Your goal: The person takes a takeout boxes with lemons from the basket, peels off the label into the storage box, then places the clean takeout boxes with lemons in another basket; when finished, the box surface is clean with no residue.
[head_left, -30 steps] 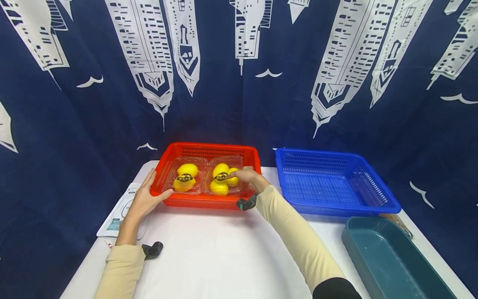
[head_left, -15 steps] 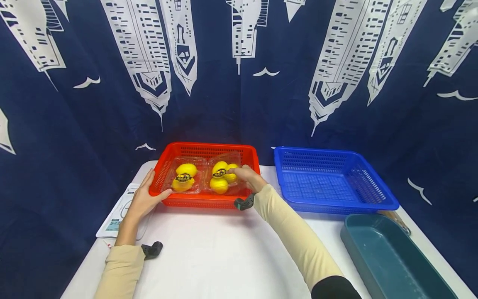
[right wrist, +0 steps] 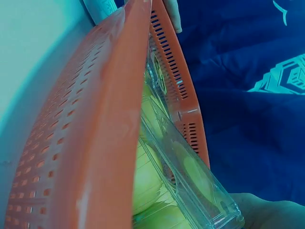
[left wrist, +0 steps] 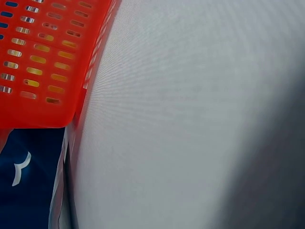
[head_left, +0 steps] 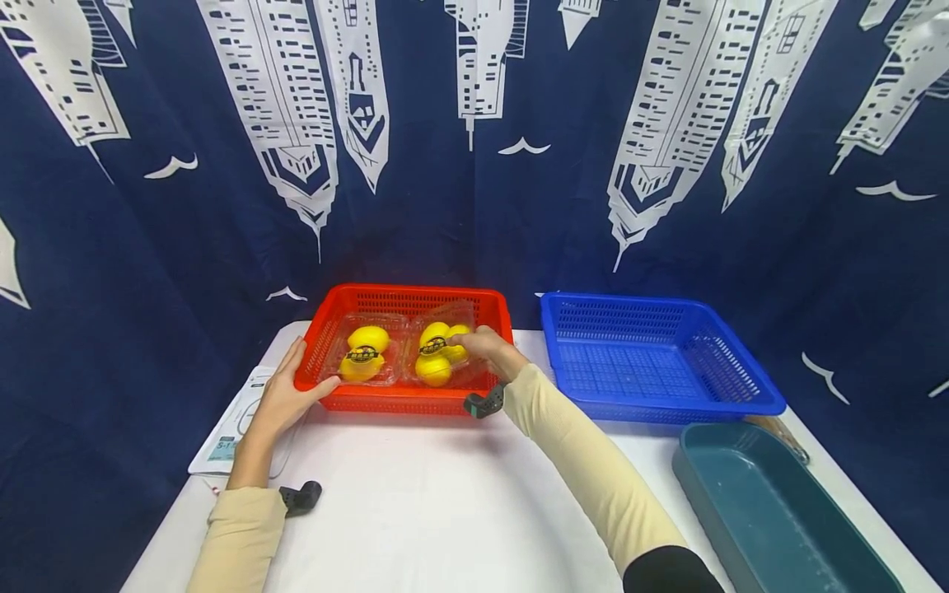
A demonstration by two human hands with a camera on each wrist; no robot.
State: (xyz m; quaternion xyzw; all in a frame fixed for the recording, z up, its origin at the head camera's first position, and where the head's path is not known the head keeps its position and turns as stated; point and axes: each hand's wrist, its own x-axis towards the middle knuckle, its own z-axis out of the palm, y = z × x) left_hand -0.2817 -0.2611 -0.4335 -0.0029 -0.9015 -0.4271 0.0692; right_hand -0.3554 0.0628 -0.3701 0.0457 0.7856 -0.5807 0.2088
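Observation:
Inside the red basket (head_left: pixel 415 401) lie two clear plastic boxes of yellow lemons with dark labels. My right hand (head_left: pixel 489 347) reaches over the basket and pinches the right side of the right lemon box (head_left: pixel 434 350), whose far right edge is tilted up. In the right wrist view, the box (right wrist: pixel 190 176) slants above the basket rim, with the hand (right wrist: pixel 271 212) at its corner. The left lemon box (head_left: pixel 366 354) lies beside it. At the basket's left front corner rests my left hand (head_left: pixel 284 397), fingers extended along the side, thumb on the front rim.
To the right stands a blue basket (head_left: pixel 667 408). A dark teal tray (head_left: pixel 786 511) sits in front of it, with a partly hidden object (head_left: pixel 778 432) behind. A white printed package (head_left: pixel 230 436) lies left of my left hand, on the white table (head_left: pixel 445 511).
Over the last second the right lemon box has tilted up slightly at its right side under my right hand. My left hand keeps its place on the basket corner. The head view shifts slightly.

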